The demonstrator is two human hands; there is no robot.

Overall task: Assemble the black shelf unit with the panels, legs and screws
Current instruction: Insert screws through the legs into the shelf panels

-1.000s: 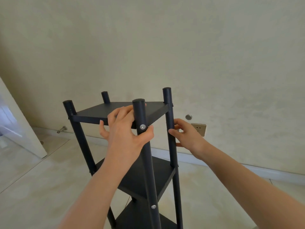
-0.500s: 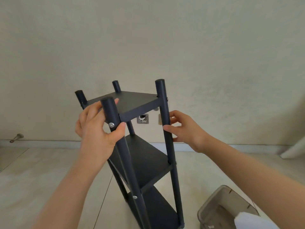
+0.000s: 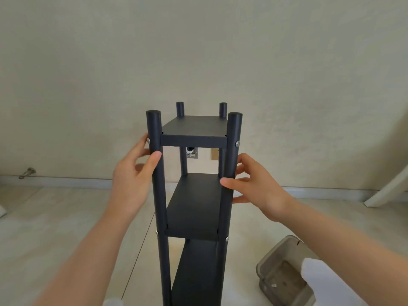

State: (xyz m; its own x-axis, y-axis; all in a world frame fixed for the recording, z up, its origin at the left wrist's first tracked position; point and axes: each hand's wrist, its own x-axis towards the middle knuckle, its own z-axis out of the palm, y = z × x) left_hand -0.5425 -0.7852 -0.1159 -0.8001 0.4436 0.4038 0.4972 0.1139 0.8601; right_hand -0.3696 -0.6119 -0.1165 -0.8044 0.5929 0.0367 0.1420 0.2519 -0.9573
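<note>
The black shelf unit stands upright on the floor in the middle of the view, with three panels fixed between its round legs by silver screws. My left hand grips the near left leg just below the top panel, thumb across the front of the leg. My right hand holds the near right leg, thumb in front and fingers behind it. The two far legs poke up behind the top panel.
A grey plastic tray lies on the floor at the lower right, with something white over its edge. The beige wall with a socket plate is close behind the shelf. A door stop sits at the left skirting.
The shelf unit has been turned from an angled pose to face me squarely. My left hand slid from the top corner onto the near left leg; my right hand shifted along the right leg.
</note>
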